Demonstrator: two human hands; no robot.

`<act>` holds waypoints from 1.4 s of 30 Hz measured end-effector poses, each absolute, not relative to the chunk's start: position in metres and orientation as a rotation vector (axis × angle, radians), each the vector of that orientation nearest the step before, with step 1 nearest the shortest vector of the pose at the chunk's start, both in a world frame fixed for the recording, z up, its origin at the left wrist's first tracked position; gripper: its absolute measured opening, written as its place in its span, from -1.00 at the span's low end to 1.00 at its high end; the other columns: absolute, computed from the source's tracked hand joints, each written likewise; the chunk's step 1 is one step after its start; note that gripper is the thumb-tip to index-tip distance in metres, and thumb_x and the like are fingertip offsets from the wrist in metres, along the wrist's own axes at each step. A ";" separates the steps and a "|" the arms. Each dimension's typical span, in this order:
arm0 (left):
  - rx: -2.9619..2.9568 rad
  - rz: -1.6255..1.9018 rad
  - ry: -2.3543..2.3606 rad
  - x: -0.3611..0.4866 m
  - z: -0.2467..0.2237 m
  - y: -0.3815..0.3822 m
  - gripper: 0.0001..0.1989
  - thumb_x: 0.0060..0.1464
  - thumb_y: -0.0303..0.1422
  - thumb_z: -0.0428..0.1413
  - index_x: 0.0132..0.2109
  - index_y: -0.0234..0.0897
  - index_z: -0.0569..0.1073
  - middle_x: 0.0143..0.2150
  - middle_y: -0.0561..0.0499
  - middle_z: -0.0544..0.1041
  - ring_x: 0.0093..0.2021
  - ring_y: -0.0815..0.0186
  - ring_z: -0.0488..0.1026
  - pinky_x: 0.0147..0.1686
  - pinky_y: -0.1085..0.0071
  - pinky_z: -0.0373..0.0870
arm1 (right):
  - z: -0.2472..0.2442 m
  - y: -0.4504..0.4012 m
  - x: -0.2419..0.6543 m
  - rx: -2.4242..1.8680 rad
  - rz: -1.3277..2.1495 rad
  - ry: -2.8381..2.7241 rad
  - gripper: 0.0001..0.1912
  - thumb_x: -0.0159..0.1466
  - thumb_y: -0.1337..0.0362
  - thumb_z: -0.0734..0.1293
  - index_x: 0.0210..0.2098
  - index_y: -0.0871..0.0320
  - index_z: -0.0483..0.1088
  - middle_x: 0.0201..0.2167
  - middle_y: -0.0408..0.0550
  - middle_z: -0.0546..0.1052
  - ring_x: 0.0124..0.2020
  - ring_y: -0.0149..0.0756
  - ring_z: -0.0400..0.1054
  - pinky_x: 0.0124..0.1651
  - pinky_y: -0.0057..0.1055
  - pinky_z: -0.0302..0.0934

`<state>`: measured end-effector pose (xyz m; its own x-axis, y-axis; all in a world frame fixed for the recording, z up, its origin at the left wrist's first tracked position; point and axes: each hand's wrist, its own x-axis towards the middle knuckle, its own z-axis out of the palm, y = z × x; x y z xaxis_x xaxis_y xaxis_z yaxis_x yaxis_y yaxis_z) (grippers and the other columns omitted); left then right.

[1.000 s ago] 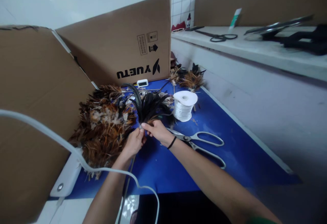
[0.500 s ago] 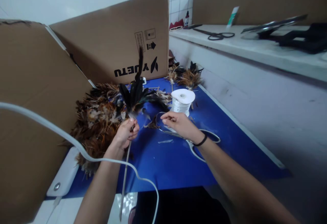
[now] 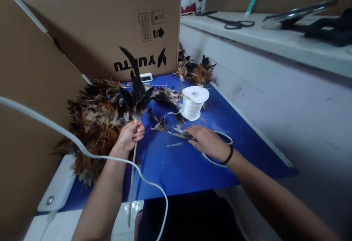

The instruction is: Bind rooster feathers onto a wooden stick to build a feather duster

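My left hand is closed around a thin wooden stick, just below a bunch of dark feathers fanning out at its top. The stick's lower end hangs past the table's front edge. My right hand is over a pair of silver scissors, its fingers closed around the middle; the blades point left and the handle loops show on either side of the wrist. Behind that hand stands a spool of white ribbon, a loose strand curling out to its left. Small loose feathers lie beside the strand.
A large heap of brown feathers covers the table's left side. Cardboard boxes wall the left and back. A white cable crosses in front of my left forearm. A ledge on the right holds black scissors and a glue stick.
My right hand has moved from the ribbon strand near the spool down and right onto the scissors. The left hand still holds the feathered stick. The view has tilted down slightly.
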<state>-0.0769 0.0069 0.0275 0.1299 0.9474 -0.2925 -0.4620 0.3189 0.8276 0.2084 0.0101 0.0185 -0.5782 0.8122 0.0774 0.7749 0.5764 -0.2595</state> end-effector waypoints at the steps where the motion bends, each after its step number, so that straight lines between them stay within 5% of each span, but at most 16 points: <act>1: 0.638 1.125 0.940 -0.076 0.026 0.007 -0.83 0.15 -0.34 -0.04 -0.37 -0.33 0.23 -0.60 0.14 0.15 -0.72 0.60 -0.07 -0.78 0.70 -0.16 | 0.018 0.010 0.209 -1.327 0.307 -2.617 -0.68 0.12 0.40 0.29 -0.10 0.18 0.37 -0.23 0.02 0.46 -0.17 -0.21 0.35 -0.12 -0.30 0.21; 17: 0.599 1.090 0.943 -0.072 0.016 0.006 -0.83 0.16 -0.34 -0.05 -0.37 -0.33 0.22 -0.60 0.15 0.13 -0.72 0.60 -0.09 -0.78 0.69 -0.17 | 0.012 0.020 0.235 -1.423 -0.003 -2.612 -0.67 0.16 0.45 0.21 -0.07 0.22 0.34 -0.25 0.08 0.44 -0.19 -0.17 0.32 -0.17 -0.29 0.17; 30: 0.631 1.099 0.932 -0.072 0.017 0.003 -0.80 0.12 -0.30 0.01 -0.38 -0.33 0.22 -0.60 0.16 0.14 -0.72 0.61 -0.08 -0.77 0.69 -0.18 | 0.009 0.016 0.166 -1.197 -0.158 -2.710 -0.85 0.27 0.33 0.18 -0.31 0.21 0.37 -0.30 0.03 0.39 -0.24 -0.22 0.23 -0.19 -0.29 0.12; 37: 0.658 1.112 0.939 -0.071 0.019 0.002 -0.81 0.13 -0.31 -0.01 -0.38 -0.33 0.22 -0.61 0.15 0.15 -0.73 0.62 -0.10 -0.77 0.68 -0.19 | 0.016 0.028 0.165 -1.196 0.311 -2.513 -0.85 0.28 0.39 0.12 -0.36 0.22 0.29 -0.41 -0.01 0.43 -0.37 -0.35 0.31 -0.27 -0.38 0.20; 42: 0.660 1.105 0.940 -0.070 0.021 0.001 -0.80 0.12 -0.29 0.00 -0.38 -0.32 0.21 -0.62 0.16 0.16 -0.74 0.62 -0.11 -0.78 0.68 -0.20 | 0.036 0.040 0.163 -0.997 1.113 -1.911 -0.81 0.24 0.32 0.18 -0.16 0.20 0.30 -0.48 -0.15 0.48 -0.52 -0.46 0.38 -0.44 -0.49 0.26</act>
